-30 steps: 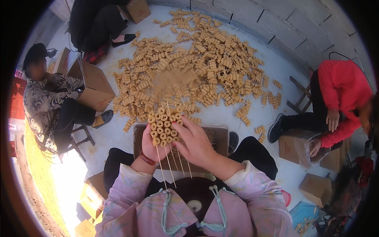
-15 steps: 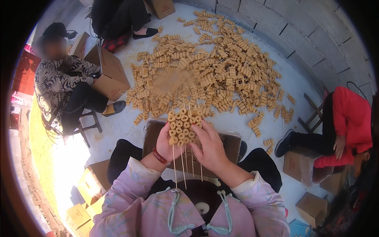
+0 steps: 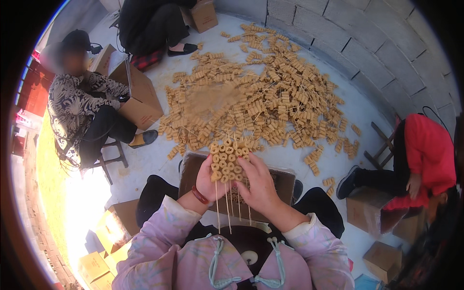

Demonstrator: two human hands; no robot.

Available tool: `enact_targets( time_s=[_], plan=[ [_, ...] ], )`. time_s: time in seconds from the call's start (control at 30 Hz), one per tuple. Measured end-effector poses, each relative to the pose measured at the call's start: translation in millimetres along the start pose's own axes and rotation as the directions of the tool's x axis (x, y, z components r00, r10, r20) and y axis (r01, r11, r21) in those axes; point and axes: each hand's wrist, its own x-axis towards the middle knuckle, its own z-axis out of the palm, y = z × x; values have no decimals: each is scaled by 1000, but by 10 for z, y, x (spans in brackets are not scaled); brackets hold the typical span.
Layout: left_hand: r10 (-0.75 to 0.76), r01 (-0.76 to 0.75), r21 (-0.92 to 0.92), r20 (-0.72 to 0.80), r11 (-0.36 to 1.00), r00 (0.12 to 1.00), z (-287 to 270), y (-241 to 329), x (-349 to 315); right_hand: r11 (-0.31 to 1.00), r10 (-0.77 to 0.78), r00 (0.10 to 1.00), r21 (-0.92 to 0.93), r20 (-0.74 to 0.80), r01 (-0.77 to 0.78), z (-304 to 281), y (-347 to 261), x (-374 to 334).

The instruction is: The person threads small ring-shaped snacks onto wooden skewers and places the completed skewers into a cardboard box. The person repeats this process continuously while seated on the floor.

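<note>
Both my hands hold a bundle of skewers [image 3: 225, 163] threaded with tan, ring-shaped food pieces, their holes facing up toward me. My left hand [image 3: 207, 180] is closed around the bundle's left side, with a reddish-brown bangle on that wrist. From the right, my right hand [image 3: 259, 186] presses the bundle with thumb and fingers. Several bare sticks point down toward my lap. Beneath my hands stands an open cardboard box [image 3: 188, 173] between my knees, with more skewers partly visible inside; my hands hide much of it.
A large heap of similar skewers [image 3: 290, 96] covers the floor ahead, before a grey block wall [image 3: 338, 31]. At left a person on a stool reaches into a cardboard box [image 3: 142, 99]. Another sits beyond; a person in red [image 3: 427, 150] sits right. More boxes [image 3: 382, 258] lie around.
The bundle sits slightly lower and to the right in view, still in both hands. The surroundings have shifted a little downward with the camera's movement.
</note>
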Motion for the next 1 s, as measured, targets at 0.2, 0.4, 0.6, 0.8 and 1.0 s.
enact_targets(
  time_s=[0.2,0.4,0.6,0.8,1.0],
  plan=[
    [29,-28,28,-30,999,999,-1,-29,-25,1000,-8,1000,-1,4,8,15,16,14],
    [76,-68,66,-135,996,988,9,-26,29,999,5,1000,46,-5,-4,6,-9,25],
    [55,-52,46,-63,998,996,-11,-27,-11,999,26,1000,36,11,-26,24,9,25],
    [57,-55,62,-24,997,998,-62,-41,-15,997,52,998,59,33,-54,42,35,22],
    [29,-24,82,-66,996,997,-82,-24,-53,988,105,994,111,17,-106,94,21,32]
  ],
)
